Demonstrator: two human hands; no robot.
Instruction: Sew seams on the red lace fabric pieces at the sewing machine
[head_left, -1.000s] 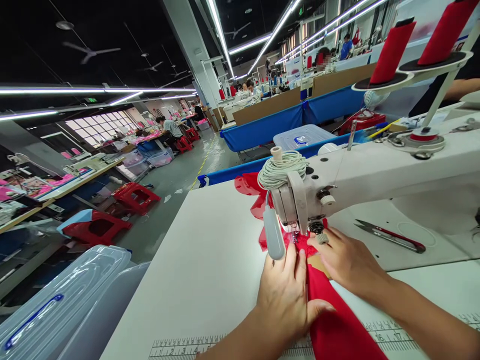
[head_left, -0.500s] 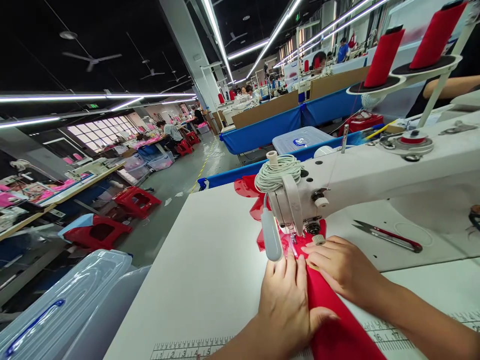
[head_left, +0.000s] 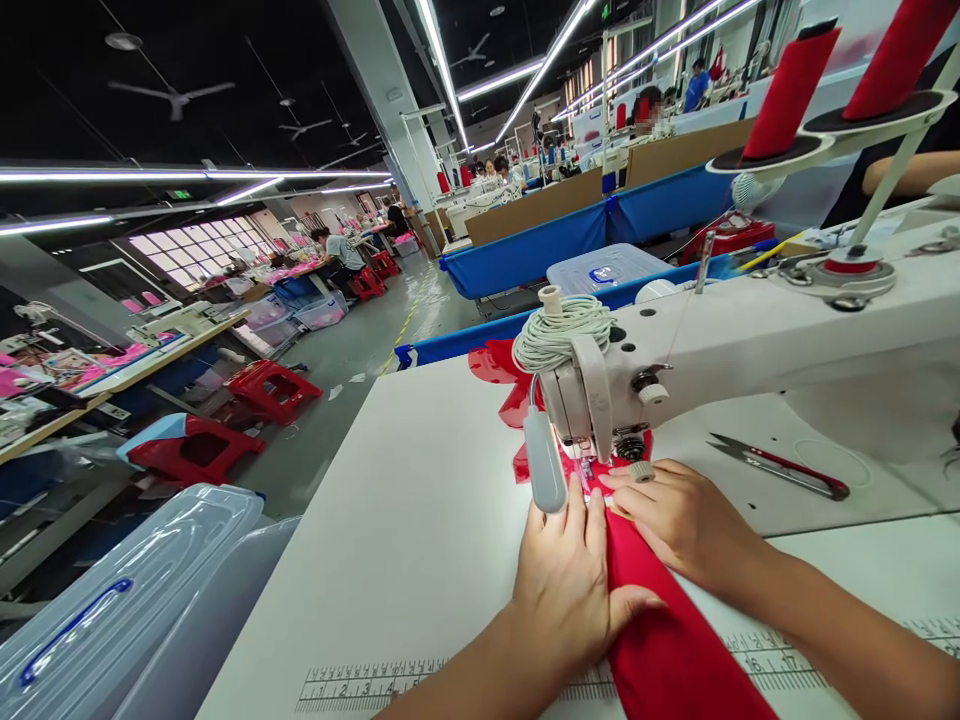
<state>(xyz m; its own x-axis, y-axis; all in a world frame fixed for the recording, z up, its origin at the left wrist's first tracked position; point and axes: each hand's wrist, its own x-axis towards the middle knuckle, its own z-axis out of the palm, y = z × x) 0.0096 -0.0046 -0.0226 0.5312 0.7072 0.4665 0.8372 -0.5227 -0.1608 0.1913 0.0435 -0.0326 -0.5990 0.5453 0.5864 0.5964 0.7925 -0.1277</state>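
A long strip of red fabric point(head_left: 667, 630) runs from the table's front edge to under the presser foot point(head_left: 587, 468) of a white sewing machine point(head_left: 765, 335). My left hand point(head_left: 566, 575) lies flat along the strip's left side, fingers stretched toward the foot and thumb across the cloth. On the right side, my right hand point(head_left: 686, 515) grips the fabric close to the needle, its fingers bent together and its thumb partly hidden. Behind the machine head, sheer red pieces point(head_left: 514, 405) spread out. A grey lamp point(head_left: 545, 462) hides part of the cloth near my left fingertips.
Red-handled thread snips point(head_left: 780, 468) lie right of my right hand. A printed ruler point(head_left: 360, 685) runs along the table's front. Red thread cones point(head_left: 795, 95) stand above the machine. Lidded plastic boxes point(head_left: 150, 590) sit at the left, with red stools point(head_left: 270, 390) beyond.
My right hand has come left, closer to my left fingertips, and the red fabric now covers a brownish patch seen beside it earlier. My left hand stays nearly in place.
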